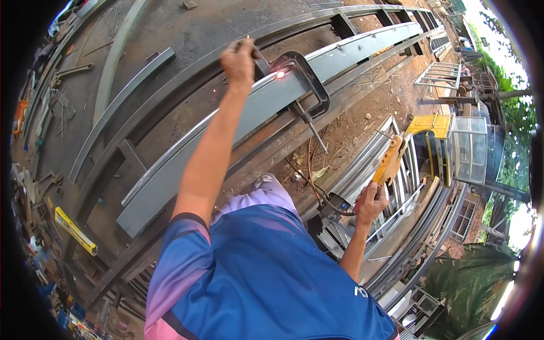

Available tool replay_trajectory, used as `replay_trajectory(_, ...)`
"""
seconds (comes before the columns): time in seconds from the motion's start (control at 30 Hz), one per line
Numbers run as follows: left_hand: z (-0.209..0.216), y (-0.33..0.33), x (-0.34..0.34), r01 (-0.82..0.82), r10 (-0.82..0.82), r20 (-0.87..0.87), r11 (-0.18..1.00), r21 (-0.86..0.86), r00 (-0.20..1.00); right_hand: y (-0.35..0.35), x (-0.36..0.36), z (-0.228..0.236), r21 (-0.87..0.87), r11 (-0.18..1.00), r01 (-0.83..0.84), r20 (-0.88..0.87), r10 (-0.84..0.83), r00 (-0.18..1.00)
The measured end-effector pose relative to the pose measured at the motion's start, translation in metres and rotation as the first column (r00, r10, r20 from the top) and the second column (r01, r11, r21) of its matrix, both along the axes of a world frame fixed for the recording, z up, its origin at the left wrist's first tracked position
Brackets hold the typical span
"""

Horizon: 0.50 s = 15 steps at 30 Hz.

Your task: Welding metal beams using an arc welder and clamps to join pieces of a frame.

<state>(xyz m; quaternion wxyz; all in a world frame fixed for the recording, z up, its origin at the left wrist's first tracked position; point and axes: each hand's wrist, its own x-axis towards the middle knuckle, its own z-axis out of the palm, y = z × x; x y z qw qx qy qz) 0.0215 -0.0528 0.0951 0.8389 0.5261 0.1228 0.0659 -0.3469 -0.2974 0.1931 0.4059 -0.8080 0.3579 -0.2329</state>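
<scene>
My right hand (pixel 371 203) is wrapped round the handle of a yellow and red welding electrode holder (pixel 390 161), raised off to my right. A thin rod shows at the holder's head. My left hand (pixel 238 62) is closed above the far edge of a long grey steel beam (pixel 226 127); a small pale tip sticks out by its fingers, too small to name. A dark C-clamp (pixel 317 93) grips the beam beside that hand. Close to the clamp, a weld spot (pixel 280 74) glows red-orange on the beam's edge.
Dark steel frame rails (pixel 153 116) run beneath and beyond the beam. A yellow spirit level (pixel 76 231) lies at left. A small black box (pixel 337 207) with a cable is near my right wrist. Metal lengths (pixel 419 226) and a yellow cabinet (pixel 430 127) stand to the right.
</scene>
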Motion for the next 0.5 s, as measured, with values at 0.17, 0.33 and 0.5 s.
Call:
replay_trajectory(0.17, 0.046, -0.07, -0.117, 0.368, -0.397, 0.103, 0.903, 0.223, 0.912, 0.002, -0.036, 0.004, 0.091, 0.992, 0.091, 0.053, -0.096, 0.994)
replay_trajectory(0.33, 0.018, -0.099, -0.254, 0.635, -0.634, -0.061, 0.76, 0.137, 0.771, 0.025, -0.049, 0.008, 0.524, 0.835, 0.17, 0.212, -0.321, 0.923)
replay_trajectory(0.5, 0.049, -0.102, -0.323, 0.7, -0.691, -0.13, 0.68, 0.216, 0.711, 0.039, -0.047, -0.009, 0.538, 0.843, 0.017, 0.259, -0.185, 0.948)
